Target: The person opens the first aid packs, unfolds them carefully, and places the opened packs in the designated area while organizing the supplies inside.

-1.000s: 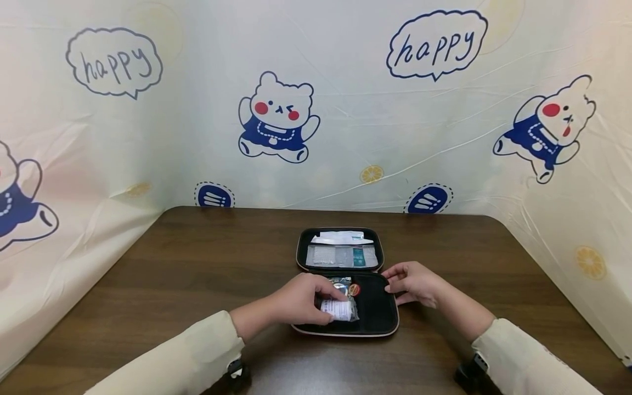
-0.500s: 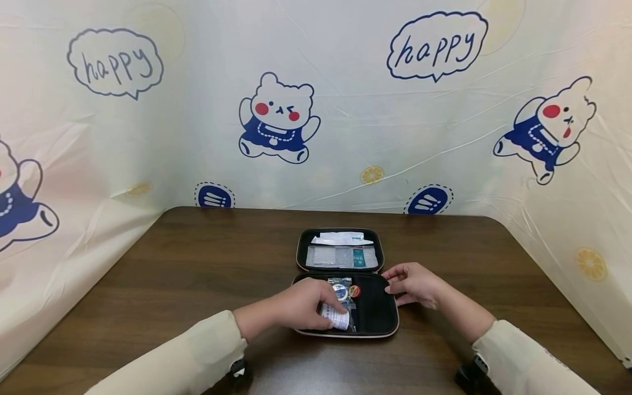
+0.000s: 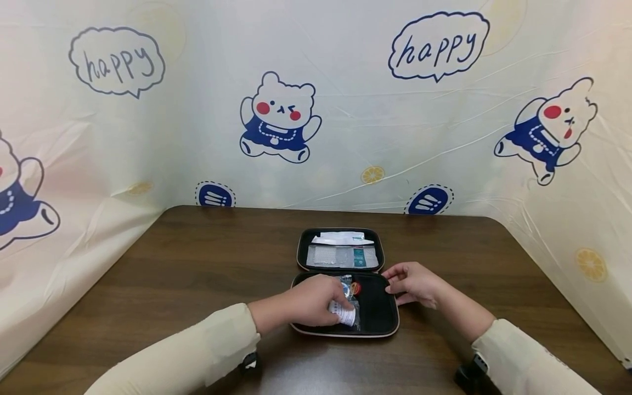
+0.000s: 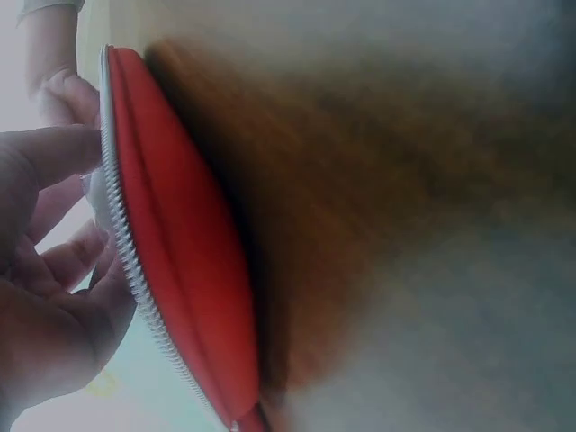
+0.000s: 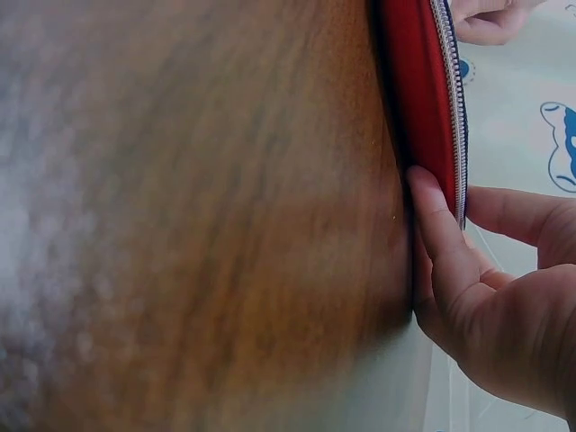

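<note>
A zippered case (image 3: 377, 312), black inside and red outside, lies unfolded on the table. My left hand (image 3: 313, 300) reaches over its near half and holds a small white roll (image 3: 344, 315) with printed lines, which looks like a wrapped bandage. Beside the roll are a clear plastic packet (image 3: 347, 282) and a small round red item (image 3: 355, 289), partly behind my fingers. My right hand (image 3: 413, 284) pinches the right rim of the near half; the right wrist view shows fingers against the red side (image 5: 421, 90) and the thumb over the zipper edge.
In the far half of the case, a mesh pocket (image 3: 323, 257) holds white and teal packets, with white sachets (image 3: 342, 237) above it. Brown table (image 3: 207, 263) surrounds the case. A printed cloth (image 3: 345, 109) hangs behind and at both sides.
My left hand has shifted a little to the right, and the white roll has moved down, then right with it inside the case. The right hand stays on the rim.
</note>
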The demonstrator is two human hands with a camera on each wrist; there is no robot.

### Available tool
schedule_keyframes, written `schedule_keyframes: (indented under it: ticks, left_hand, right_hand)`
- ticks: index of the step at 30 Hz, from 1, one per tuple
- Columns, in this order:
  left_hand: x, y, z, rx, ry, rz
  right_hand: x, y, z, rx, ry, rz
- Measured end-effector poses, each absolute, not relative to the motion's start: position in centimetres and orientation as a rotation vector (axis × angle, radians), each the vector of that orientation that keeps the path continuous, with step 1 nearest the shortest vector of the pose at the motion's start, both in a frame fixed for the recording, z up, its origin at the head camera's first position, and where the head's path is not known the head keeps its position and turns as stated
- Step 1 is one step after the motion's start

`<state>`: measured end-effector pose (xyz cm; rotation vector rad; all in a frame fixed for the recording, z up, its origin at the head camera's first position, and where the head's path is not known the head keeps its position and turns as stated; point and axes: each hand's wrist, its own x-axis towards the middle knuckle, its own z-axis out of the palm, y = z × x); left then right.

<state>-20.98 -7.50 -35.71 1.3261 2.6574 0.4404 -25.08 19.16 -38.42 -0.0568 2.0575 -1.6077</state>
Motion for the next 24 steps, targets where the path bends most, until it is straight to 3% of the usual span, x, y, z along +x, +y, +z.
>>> schedule_keyframes:
  ticks: [10,24]
  left_hand:
    - [-21.2,-6.9,-35.5,1.368,2.723,0.288]
    - [-22.0,-5.3,-37.2,1.276,2.744,0.565]
  right_hand:
    - [-25.1,19.3,-38.4,-0.102,2.021,-1.635]
    - [-25.3,19.4,-38.5,-0.144,2.014,-1.636]
